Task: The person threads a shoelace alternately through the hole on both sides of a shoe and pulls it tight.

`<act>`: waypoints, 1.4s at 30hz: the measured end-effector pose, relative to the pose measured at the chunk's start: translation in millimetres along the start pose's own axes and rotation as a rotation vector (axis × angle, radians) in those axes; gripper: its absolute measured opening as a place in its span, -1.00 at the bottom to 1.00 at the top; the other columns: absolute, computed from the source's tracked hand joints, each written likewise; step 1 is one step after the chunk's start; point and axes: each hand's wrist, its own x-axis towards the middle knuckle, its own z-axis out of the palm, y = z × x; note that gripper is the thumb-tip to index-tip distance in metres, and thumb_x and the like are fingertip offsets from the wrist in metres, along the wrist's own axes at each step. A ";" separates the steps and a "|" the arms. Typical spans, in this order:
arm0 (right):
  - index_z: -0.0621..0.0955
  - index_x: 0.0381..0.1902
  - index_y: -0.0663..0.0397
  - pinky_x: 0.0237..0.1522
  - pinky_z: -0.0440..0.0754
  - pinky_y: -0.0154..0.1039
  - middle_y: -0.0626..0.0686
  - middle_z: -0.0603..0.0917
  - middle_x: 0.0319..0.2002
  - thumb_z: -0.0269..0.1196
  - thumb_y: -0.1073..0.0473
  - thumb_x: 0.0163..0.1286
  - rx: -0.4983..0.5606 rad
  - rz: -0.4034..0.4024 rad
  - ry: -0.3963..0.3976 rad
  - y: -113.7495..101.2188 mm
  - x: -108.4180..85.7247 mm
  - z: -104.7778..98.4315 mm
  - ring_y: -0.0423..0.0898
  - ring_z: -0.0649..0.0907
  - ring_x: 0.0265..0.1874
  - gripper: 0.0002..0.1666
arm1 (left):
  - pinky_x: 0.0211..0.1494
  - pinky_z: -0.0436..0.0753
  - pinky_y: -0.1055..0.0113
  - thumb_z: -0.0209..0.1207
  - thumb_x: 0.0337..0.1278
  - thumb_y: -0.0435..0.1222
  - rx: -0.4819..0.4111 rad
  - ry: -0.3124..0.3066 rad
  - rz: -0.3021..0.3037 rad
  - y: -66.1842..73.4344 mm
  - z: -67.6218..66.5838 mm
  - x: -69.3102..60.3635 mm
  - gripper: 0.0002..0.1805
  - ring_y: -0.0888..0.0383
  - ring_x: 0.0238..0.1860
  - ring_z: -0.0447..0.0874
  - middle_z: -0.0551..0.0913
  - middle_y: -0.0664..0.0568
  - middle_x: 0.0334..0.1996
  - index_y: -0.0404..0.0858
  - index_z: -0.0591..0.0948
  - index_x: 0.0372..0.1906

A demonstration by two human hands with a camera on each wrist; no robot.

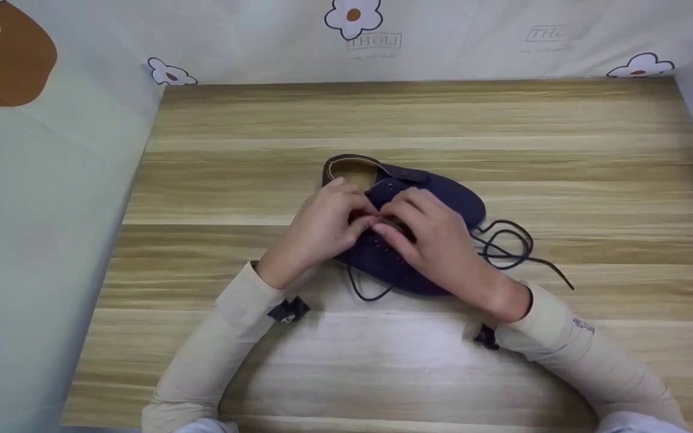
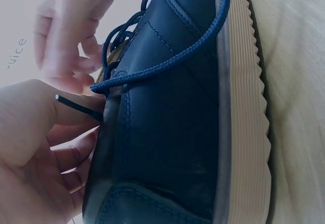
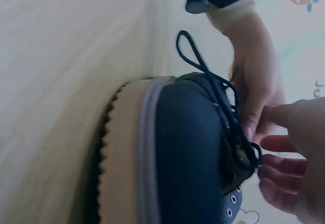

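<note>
A navy lace-up shoe [image 1: 425,279] with a ridged tan sole [image 2: 244,107] lies on its base in front of another navy shoe [image 1: 458,195]. My left hand [image 1: 328,225] holds the near shoe's upper edge by its eyelets, thumb at the edge. A dark lace [image 2: 167,61] loops over the shoe's side to an eyelet; its loose tip [image 2: 76,107] sticks out beside the left fingers. My right hand [image 1: 434,234] has bent fingers close to the left fingertips at the lacing. Whether it pinches anything is hidden.
Both shoes stand on a wood-grain table [image 1: 232,180]. Loose lace [image 1: 509,240] lies coiled past the toes, to the right. Behind the table hangs a pale sheet [image 1: 250,42] printed with flowers. Small dark devices [image 1: 289,310] sit on the wrists.
</note>
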 end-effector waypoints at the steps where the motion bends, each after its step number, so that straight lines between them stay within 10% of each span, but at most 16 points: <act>1: 0.68 -0.11 0.02 -0.13 0.62 -0.24 -0.01 0.66 -0.18 0.20 0.03 0.45 0.025 0.024 -0.010 2.0 1.1 -2.6 -0.11 0.62 -0.18 -0.77 | -0.03 0.56 0.21 0.30 0.21 -0.22 -0.002 0.000 -0.001 0.0 -0.2 -0.3 -0.87 0.07 -0.20 0.57 0.75 0.06 -0.30 -0.17 0.79 -0.27; 10: 0.75 -0.07 -0.06 -0.18 0.60 -0.18 0.02 0.62 -0.19 0.26 0.22 0.39 0.050 0.076 -0.262 13.5 9.2 -16.6 -0.07 0.62 -0.26 -0.78 | -0.01 0.59 0.21 0.32 0.19 -0.19 -0.045 0.008 -0.002 -1.8 0.4 -4.1 -0.88 0.09 -0.16 0.57 0.70 0.07 -0.27 -0.13 0.79 -0.30; 24: 0.72 -0.24 -0.09 -0.26 0.58 -0.17 -0.03 0.61 -0.25 0.30 0.12 0.36 0.017 0.017 -0.373 16.0 16.0 -16.2 -0.10 0.61 -0.34 -0.93 | 0.04 0.62 0.18 0.38 0.10 -0.15 -0.022 -0.002 -0.042 -0.1 -1.6 -5.4 -0.84 0.07 -0.16 0.64 0.69 0.04 -0.32 -0.16 0.76 -0.37; 29: 0.64 -0.30 -0.01 -0.32 0.60 -0.14 0.00 0.59 -0.30 0.28 0.13 0.38 -0.068 0.037 -0.300 15.7 17.6 -17.3 -0.06 0.60 -0.37 -0.92 | 0.06 0.61 0.18 0.36 0.12 -0.17 -0.029 -0.024 -0.033 0.1 -2.6 -4.2 -0.85 0.07 -0.13 0.63 0.70 0.03 -0.29 -0.18 0.76 -0.34; 37: 0.61 -0.26 0.10 -0.43 0.57 -0.12 0.08 0.62 -0.29 0.23 0.18 0.40 -0.117 0.199 0.073 22.1 28.5 -35.0 -0.03 0.62 -0.40 -0.90 | 0.12 0.60 0.19 0.35 0.13 -0.23 -0.040 -0.036 0.010 -1.6 -3.4 -4.7 -0.89 0.06 -0.11 0.64 0.72 0.03 -0.30 -0.19 0.78 -0.32; 42: 0.64 -0.19 0.11 -0.27 0.63 -0.02 0.10 0.62 -0.16 0.30 0.22 0.30 -0.130 0.164 -0.022 21.7 24.8 -33.1 0.06 0.64 -0.18 -0.86 | 0.11 0.59 0.18 0.35 0.13 -0.23 -0.040 -0.042 0.006 -2.1 -3.4 -5.4 -0.89 0.06 -0.12 0.63 0.71 0.03 -0.30 -0.18 0.78 -0.32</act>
